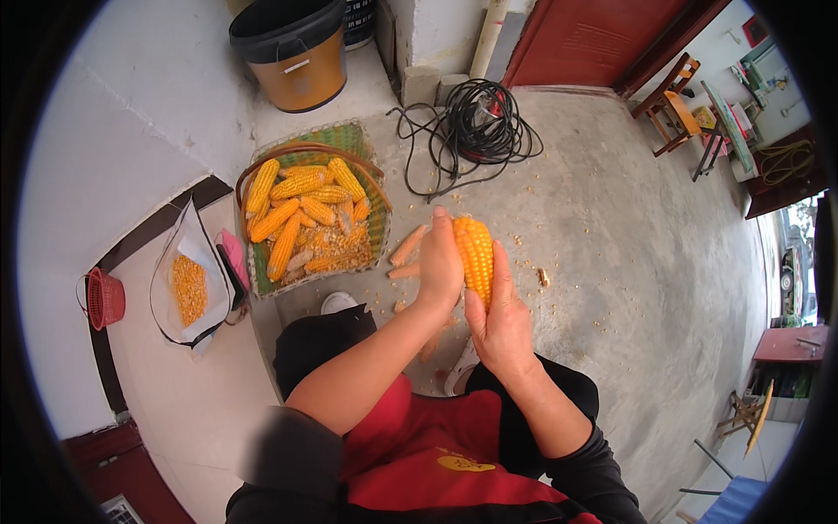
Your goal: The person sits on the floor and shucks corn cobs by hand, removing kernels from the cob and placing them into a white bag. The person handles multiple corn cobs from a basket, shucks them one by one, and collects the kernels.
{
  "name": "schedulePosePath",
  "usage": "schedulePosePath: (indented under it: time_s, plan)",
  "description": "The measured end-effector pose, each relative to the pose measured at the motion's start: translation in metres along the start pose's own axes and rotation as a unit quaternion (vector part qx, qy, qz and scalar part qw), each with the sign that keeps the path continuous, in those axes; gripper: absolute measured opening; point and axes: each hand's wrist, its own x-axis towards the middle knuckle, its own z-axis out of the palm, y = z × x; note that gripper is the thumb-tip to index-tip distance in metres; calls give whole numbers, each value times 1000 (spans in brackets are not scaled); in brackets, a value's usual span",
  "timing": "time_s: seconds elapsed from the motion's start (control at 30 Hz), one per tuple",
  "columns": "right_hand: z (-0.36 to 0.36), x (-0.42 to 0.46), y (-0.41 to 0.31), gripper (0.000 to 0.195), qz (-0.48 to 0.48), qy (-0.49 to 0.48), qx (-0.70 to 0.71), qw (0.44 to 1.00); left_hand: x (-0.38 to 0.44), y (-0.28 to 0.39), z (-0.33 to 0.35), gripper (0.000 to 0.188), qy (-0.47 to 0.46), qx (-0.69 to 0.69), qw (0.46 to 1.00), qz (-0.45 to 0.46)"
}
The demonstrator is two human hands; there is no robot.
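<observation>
A yellow ear of corn (474, 255) is held between my two hands, kernels still covering its visible side. My right hand (504, 327) grips the ear's lower end, with the thumb on the near side and a finger along its right edge. Against the left side of the ear lies my left hand (442, 259), thumb pointing up; its other fingers are hidden. Left of my hands, a woven basket (382, 226) with a brown handle holds several ears of corn (285, 247) and loose kernels. Bare cobs (409, 245) lie on the floor beside my left hand.
An open white bag (213, 262) of kernels stands at left, near a red plastic basket (106, 298). Coiled black cable (481, 128) lies ahead, with a lidless brown bucket (298, 78) behind the woven basket. Kernels dot the concrete floor (641, 262). A wooden chair (677, 111) stands far right.
</observation>
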Motion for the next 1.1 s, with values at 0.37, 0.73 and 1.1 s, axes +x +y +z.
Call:
schedulePosePath:
  time_s: [0.37,0.73,1.1]
  plan:
    - [-12,5,-3,59,91,-42,167,981,2,10,8,51,56,-134,969,-202]
    - [-13,8,-1,57,68,-16,113,991,6,-6,0,50,-44,-85,988,-120]
    - [-19,4,7,56,131,-37,373,918,3,14,-4,31,-110,-276,928,-226]
